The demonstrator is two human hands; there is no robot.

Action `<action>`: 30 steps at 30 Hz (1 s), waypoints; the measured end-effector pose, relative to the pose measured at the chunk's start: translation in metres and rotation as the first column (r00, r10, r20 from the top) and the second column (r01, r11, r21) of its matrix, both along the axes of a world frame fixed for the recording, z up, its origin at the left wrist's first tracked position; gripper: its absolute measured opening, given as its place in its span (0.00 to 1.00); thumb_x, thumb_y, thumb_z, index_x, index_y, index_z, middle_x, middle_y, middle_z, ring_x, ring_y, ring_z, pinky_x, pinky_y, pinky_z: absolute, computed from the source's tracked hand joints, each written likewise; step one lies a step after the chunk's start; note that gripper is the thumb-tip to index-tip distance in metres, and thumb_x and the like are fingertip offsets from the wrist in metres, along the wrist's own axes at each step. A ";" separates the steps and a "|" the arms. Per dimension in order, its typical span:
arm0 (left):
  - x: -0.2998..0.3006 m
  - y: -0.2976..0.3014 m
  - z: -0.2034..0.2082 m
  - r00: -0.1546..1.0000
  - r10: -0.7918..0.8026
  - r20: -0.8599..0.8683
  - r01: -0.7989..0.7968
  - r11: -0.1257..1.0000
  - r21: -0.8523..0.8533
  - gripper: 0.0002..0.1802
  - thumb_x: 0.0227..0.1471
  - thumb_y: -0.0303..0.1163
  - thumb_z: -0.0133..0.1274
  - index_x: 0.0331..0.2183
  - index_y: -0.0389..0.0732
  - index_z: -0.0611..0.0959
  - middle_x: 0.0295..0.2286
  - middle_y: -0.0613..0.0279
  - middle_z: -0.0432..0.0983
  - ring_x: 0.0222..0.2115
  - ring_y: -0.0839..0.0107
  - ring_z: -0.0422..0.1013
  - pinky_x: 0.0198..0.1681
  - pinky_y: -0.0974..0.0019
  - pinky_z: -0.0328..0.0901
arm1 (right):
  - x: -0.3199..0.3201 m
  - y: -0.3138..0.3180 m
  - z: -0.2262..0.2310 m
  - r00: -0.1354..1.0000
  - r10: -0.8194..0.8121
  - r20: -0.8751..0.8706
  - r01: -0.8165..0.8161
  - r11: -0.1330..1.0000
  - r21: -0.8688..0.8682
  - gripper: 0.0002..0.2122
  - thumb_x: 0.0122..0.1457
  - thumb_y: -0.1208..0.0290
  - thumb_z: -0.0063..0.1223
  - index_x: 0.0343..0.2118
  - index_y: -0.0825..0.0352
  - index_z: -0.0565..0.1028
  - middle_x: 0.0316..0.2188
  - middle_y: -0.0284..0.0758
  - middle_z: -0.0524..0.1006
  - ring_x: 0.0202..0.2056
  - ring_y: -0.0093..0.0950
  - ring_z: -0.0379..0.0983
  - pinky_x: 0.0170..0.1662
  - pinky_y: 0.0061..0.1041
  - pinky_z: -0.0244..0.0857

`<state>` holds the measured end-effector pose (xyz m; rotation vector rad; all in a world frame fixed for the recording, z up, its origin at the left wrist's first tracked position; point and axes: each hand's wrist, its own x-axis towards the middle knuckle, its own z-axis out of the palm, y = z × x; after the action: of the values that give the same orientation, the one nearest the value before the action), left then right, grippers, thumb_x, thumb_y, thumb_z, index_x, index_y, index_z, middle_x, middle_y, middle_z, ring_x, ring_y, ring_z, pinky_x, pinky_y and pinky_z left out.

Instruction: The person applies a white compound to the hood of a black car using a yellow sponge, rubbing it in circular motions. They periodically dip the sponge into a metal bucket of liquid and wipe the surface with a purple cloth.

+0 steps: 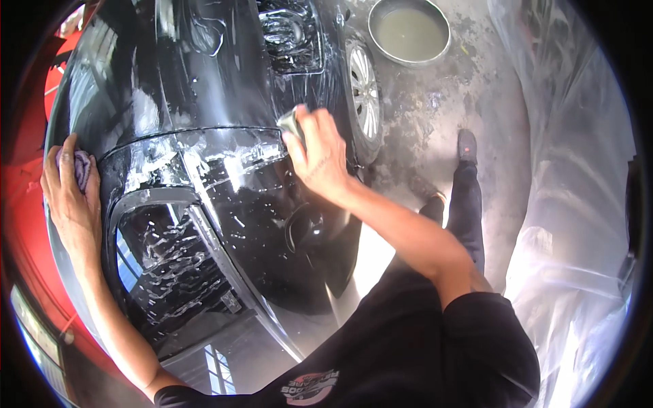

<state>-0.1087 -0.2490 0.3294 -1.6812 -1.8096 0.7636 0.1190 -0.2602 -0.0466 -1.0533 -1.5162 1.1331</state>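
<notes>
My left hand (70, 194) rests on the far left of a wet black car (224, 88), its fingers curled over a rolled purple-grey cloth (82, 170). My right hand (321, 155) pinches a small grey-green pad or folded sheet (291, 124) against the bodywork, at the right end of the curved panel seam (224, 128). What the pad is made of is too blurred to tell. Whitish wet streaks and glare cover the panels around both hands. Nearer to me are a side window (163, 262) spotted with droplets and a door handle (306, 224).
A round basin (409, 34) of cloudy water stands on the stained concrete floor (435, 102), beyond the car's wheel (364, 95). Clear plastic sheeting (571, 224) hangs along the right. Something red (27, 204) lies past the car's left side. My shoe (466, 146) is on the floor.
</notes>
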 end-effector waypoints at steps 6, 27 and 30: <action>0.000 0.001 -0.001 0.999 -0.040 0.025 0.040 0.999 -0.001 0.28 0.65 0.33 0.61 0.65 0.49 0.77 0.62 0.48 0.71 0.62 0.46 0.69 0.65 0.47 0.65 | -0.015 0.054 -0.001 0.998 -0.013 -0.060 0.013 1.000 -0.005 0.20 0.66 0.64 0.61 0.56 0.68 0.74 0.42 0.47 0.73 0.45 0.50 0.74 0.46 0.49 0.72; 0.014 0.006 -0.005 0.993 -0.078 0.085 0.076 0.997 0.024 0.28 0.61 0.29 0.63 0.62 0.46 0.79 0.58 0.46 0.73 0.60 0.46 0.70 0.65 0.48 0.66 | -0.029 0.082 -0.006 0.990 -0.128 0.059 0.122 0.987 0.103 0.20 0.68 0.62 0.59 0.59 0.65 0.73 0.42 0.49 0.73 0.43 0.51 0.75 0.43 0.50 0.72; 0.019 -0.001 0.004 0.998 -0.054 0.037 0.054 0.998 0.013 0.29 0.60 0.29 0.64 0.62 0.46 0.79 0.59 0.47 0.72 0.61 0.46 0.69 0.65 0.47 0.65 | -0.019 0.020 -0.006 0.999 -0.045 0.028 0.044 0.999 0.021 0.22 0.70 0.62 0.57 0.62 0.67 0.72 0.41 0.47 0.72 0.43 0.50 0.74 0.41 0.49 0.72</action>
<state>-0.0895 -0.2504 0.3338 -1.7401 -1.7824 0.7015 0.1000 -0.2405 -0.0527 -1.0883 -1.5162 1.0744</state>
